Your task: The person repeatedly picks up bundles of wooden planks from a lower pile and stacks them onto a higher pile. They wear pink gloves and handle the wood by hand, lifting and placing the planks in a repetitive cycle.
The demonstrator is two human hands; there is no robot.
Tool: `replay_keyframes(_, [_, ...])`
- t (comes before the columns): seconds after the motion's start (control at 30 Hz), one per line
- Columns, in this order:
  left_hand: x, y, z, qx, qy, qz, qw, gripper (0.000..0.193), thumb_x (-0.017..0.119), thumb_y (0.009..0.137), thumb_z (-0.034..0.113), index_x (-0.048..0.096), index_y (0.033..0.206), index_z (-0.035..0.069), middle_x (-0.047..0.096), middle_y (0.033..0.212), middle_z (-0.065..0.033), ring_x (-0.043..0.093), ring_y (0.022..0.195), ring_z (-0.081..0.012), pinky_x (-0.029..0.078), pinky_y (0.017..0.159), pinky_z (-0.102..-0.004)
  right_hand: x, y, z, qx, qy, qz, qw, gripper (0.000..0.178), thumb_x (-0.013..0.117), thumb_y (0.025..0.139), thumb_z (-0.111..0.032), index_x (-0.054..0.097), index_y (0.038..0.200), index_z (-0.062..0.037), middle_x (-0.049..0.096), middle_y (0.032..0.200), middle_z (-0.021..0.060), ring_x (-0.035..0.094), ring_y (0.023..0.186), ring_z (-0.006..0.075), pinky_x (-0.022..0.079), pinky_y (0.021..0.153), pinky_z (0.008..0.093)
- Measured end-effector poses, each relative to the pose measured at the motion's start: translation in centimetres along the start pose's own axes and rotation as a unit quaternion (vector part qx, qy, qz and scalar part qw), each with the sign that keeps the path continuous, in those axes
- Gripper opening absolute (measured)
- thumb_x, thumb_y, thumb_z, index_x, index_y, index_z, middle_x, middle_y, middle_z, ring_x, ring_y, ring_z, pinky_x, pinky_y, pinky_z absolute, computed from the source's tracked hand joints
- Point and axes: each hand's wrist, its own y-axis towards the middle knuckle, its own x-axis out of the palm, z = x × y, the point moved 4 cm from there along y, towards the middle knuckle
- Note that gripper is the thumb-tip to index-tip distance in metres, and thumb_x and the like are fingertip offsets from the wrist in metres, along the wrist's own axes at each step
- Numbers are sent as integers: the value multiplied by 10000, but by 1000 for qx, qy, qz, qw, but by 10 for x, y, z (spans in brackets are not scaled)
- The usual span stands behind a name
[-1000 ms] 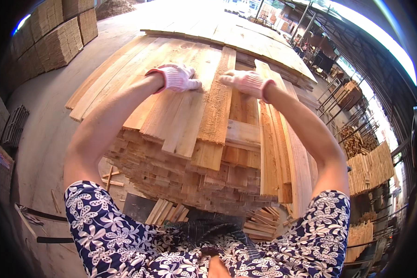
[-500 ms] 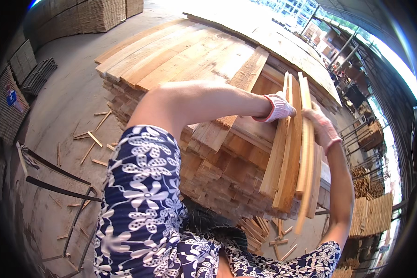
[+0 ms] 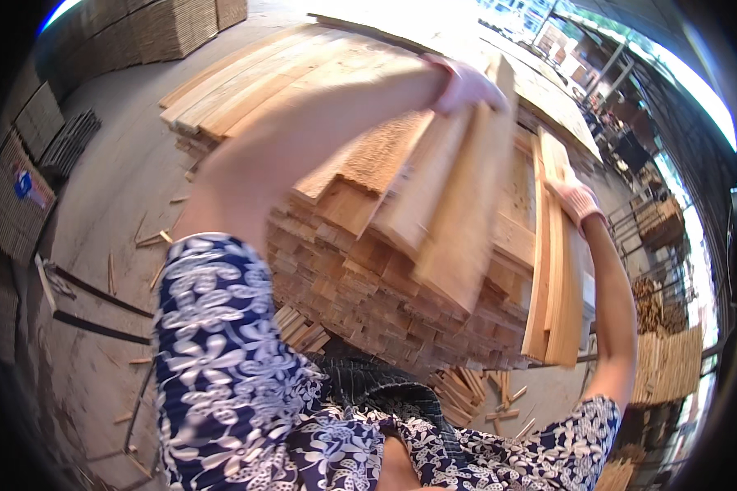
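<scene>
My left hand [image 3: 469, 88], in a pale knitted glove, grips the far part of a wooden board [image 3: 464, 217]. That board is smeared by motion and lies slanted over the stack, beside another pale board [image 3: 422, 192]. The fingertips are blurred. At the stack's right side my right hand [image 3: 575, 199], also gloved, is closed on a narrow group of long wooden strips [image 3: 555, 274]. The strips' near ends stick out past the stack's front. Beneath both hands lies the big stack of boards [image 3: 360, 303], with its cut ends toward me.
Loose wood offcuts [image 3: 463, 393] lie on the floor in front of the stack. A dark metal frame [image 3: 98, 327] stands at the left. More stacked wood [image 3: 168, 33] rises at the back left, and another bundle [image 3: 667, 368] stands at the right.
My left hand has moved left and away from me, parting from the right hand with a board. My right hand stays at the right with the strips, shifted slightly right.
</scene>
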Motion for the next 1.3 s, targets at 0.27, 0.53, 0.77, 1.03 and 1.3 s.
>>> replay_keyframes(0.27, [-78, -115, -87, -484, 103, -175, 851, 425, 602, 864, 150, 604, 1258, -10, 704, 1120, -210, 709, 834, -251, 578, 624, -380, 6, 54, 28, 167, 24, -48, 984, 303, 519, 988, -265, 654, 1220, -124, 706, 1119, 177, 712, 1010, 320, 571, 832, 411])
replay_keyframes(0.53, [-19, -204, -110, -478, -42, -167, 861, 632, 645, 765, 270, 532, 1324, -1, 662, 908, -168, 623, 774, -253, 513, 609, -409, -115, 124, -121, 42, 221, -14, 974, 486, 452, 1028, -452, 640, 1313, -106, 654, 1271, 213, 630, 1161, 308, 479, 1007, 403])
replay_keyframes(0.77, [-3, -189, -79, -528, -10, -149, 836, 704, 527, 850, 194, 388, 1519, 25, 665, 1141, -288, 685, 840, -288, 574, 684, -414, -67, 237, -164, -13, 42, 6, 999, 481, 270, 1115, -286, 480, 1464, -30, 543, 1474, 166, 554, 1314, 300, 427, 1111, 383])
replay_keyframes(1.03, [-64, -283, -31, -558, -216, 127, 791, 829, 627, 883, 526, 359, 1575, 158, 658, 1212, -155, 667, 1051, -295, 542, 948, -359, -53, 205, -140, 93, 449, 93, 884, 658, 464, 1011, -560, 489, 1430, -54, 545, 1419, 229, 556, 1270, 341, 426, 1069, 404])
replay_keyframes(1.3, [5, -443, 72, -578, -432, 544, 428, 840, 771, 857, 532, 377, 1425, 54, 586, 973, -109, 629, 950, -213, 611, 739, -341, -54, 245, -168, -64, 223, 106, 967, 429, 338, 1072, -200, 502, 1436, -42, 509, 1454, 218, 489, 1337, 371, 410, 1131, 408])
